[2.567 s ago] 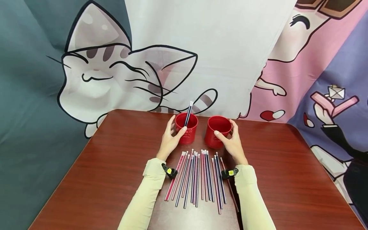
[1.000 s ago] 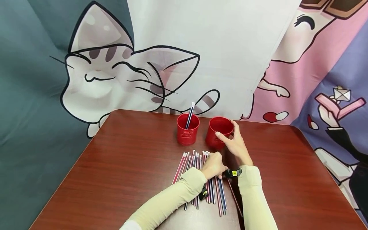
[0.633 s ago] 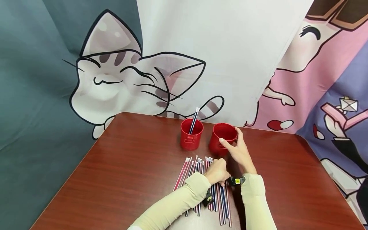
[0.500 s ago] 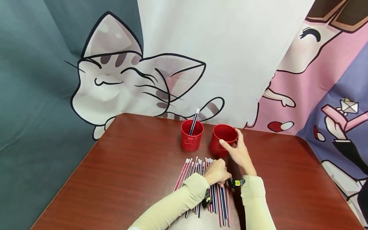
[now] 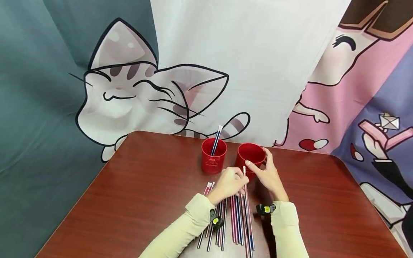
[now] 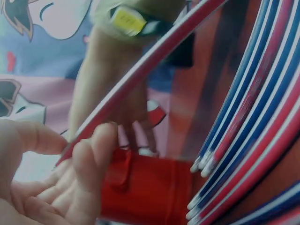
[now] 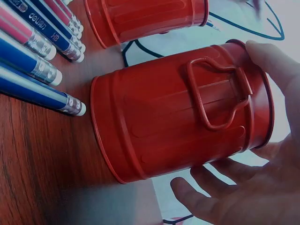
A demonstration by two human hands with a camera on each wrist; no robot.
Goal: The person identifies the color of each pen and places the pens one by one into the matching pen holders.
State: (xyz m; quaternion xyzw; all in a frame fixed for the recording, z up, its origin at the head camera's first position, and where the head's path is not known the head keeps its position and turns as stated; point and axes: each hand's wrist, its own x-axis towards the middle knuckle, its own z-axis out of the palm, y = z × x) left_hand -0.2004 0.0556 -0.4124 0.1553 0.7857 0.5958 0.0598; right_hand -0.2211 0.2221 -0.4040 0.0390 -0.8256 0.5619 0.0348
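My left hand (image 5: 229, 182) pinches a red pencil (image 6: 140, 72) between thumb and fingers, near its white eraser end. This pencil slants above the others, its eraser end raised in front of the right-hand red cup (image 7: 164, 112). My right hand (image 5: 268, 178) holds that cup at its rim, thumb on the near side and fingers round the far side. No pencils show inside its mouth. The left-hand red cup (image 5: 211, 166) stands upright beside it with dark blue pencils (image 5: 216, 141) leaning in it. Several red and blue pencils (image 5: 223, 224) lie in front, partly hidden by my left arm.
The brown wooden table (image 5: 145, 186) extends to both sides of the pencils. Close behind the cups is its back edge, where a printed cartoon curtain (image 5: 200, 39) hangs. Eraser ends of loose pencils (image 7: 42, 70) lie near the cup bases.
My left hand has gone from the left cup to the pencils, taken a red one and raised its eraser end toward the right cup. The right hand keeps its hold on the right cup.
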